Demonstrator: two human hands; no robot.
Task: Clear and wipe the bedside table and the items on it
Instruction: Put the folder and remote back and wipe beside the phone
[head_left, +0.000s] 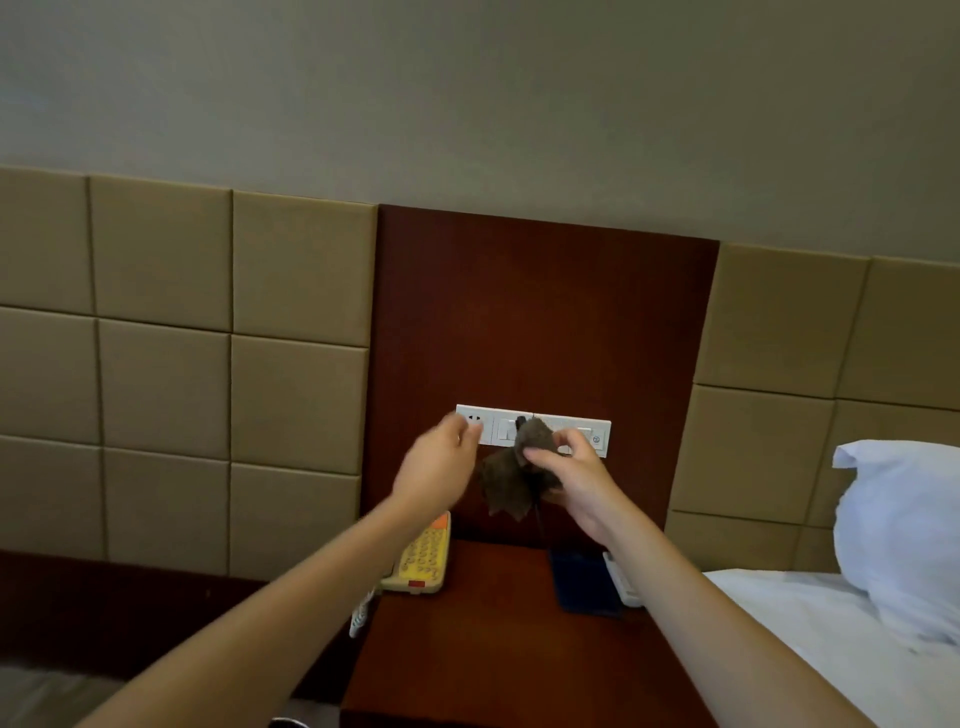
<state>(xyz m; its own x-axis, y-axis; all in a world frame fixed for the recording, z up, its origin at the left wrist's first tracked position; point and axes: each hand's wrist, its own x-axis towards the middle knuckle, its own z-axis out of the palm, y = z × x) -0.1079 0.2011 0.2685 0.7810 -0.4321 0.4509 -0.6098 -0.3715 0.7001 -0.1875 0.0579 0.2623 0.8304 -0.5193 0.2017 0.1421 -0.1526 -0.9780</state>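
My right hand (576, 480) grips a dark brown-grey cloth (511, 478) bunched against the white switch and socket strip (491, 428) on the wooden wall panel above the bedside table (493, 639). The cloth hangs loose below my fingers. My left hand (439, 467) is raised beside the cloth, at the socket end of the strip, blurred, with nothing visibly held. On the table below stand a yellow telephone (423, 558) at the back left, a dark blue flat item (582, 579) and a white remote (621, 579) at the back right.
A bed with a white sheet (831, 649) and a white pillow (904, 530) lies right of the table. Beige padded headboard panels (166, 384) flank the dark wooden panel (540, 312). A coiled phone cord (361, 613) hangs off the table's left edge.
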